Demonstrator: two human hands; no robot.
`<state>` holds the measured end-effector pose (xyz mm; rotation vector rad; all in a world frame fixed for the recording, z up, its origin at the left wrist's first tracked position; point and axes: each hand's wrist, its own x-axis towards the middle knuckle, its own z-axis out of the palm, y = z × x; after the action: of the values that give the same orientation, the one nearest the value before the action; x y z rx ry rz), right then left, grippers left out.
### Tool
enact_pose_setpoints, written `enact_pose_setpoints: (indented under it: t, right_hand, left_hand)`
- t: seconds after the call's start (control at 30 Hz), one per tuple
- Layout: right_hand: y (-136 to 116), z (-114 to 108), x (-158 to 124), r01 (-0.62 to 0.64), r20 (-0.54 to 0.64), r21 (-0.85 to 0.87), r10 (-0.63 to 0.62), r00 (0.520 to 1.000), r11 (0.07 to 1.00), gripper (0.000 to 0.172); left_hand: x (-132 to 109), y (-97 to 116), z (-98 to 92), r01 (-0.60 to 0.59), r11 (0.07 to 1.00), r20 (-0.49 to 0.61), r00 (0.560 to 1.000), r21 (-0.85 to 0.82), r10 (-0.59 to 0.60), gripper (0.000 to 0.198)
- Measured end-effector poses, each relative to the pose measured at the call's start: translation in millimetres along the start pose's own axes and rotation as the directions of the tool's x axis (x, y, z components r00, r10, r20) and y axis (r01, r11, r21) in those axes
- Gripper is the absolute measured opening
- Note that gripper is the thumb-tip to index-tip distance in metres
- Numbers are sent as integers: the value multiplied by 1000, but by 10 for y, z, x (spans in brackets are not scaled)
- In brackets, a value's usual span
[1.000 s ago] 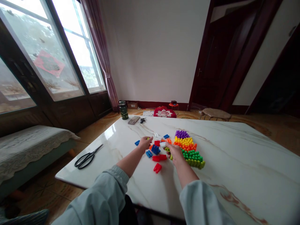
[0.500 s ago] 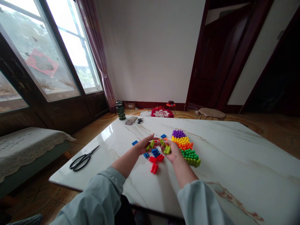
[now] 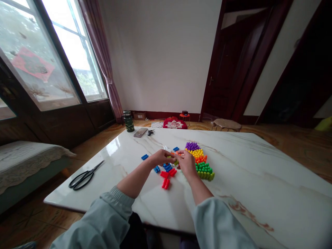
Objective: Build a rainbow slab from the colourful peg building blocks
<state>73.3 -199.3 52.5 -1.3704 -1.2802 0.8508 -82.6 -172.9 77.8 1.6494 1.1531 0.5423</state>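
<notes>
Over the middle of the table, my left hand (image 3: 160,157) and my right hand (image 3: 187,164) meet with fingertips pinched. Small yellow-green plastic tube-shaped beads (image 3: 176,162) show between them, partly hidden by the fingers. Below lie blue bead pairs (image 3: 167,167) and red bead pairs (image 3: 165,183), loose on the tabletop. Beside my right hand stands a block of beads in coloured bands: purple beads (image 3: 192,146), yellow beads (image 3: 197,153), orange beads (image 3: 201,159), green beads (image 3: 203,167) and yellow-green beads (image 3: 206,176).
Black-handled scissors (image 3: 85,177) lie on the white marbled table (image 3: 233,159) at the left. Toward its far left corner are a camouflage flask (image 3: 128,121), a phone (image 3: 140,132) and keys (image 3: 150,132). A round stool (image 3: 227,124) stands beyond the table.
My hands have drawn together, and the yellow-green beads they held apart now meet between my fingertips. My right hand has turned over. The whole view has shifted slightly.
</notes>
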Motion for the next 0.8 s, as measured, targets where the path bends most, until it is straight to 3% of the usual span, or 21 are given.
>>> enact_pose_setpoints:
  t: [0.13, 0.23, 0.4, 0.5, 0.63, 0.8]
  right_hand:
    - [-22, -79, -28, 148, 6, -145, -149, 989, 978, 22]
    - [-21, -126, -34, 172, -19, -157, -178, 984, 972, 24]
    - [-19, -216, -32, 181, 10, -175, -182, 983, 968, 25]
    - [-53, -302, -42, 151, 19, -178, -151, 988, 972, 25]
    - [-83, -436, -56, -13, 32, -74, 16, 999, 997, 27]
    - [0, -594, -29, 15, 35, -51, -13, 999, 999, 33]
  left_hand:
    - [-23, 139, 154, -132, 961, -182, 967, 244, 179, 26]
    - [-50, 232, 293, -91, 935, -323, 923, 343, 208, 29]
    - [-103, 297, 410, -57, 923, -357, 912, 380, 203, 31]
    - [-89, 302, 426, -52, 934, -395, 897, 354, 200, 28]
    - [23, 255, 471, -75, 977, -493, 854, 198, 165, 26]
    - [172, 143, 623, -165, 985, -418, 893, 43, 167, 29]
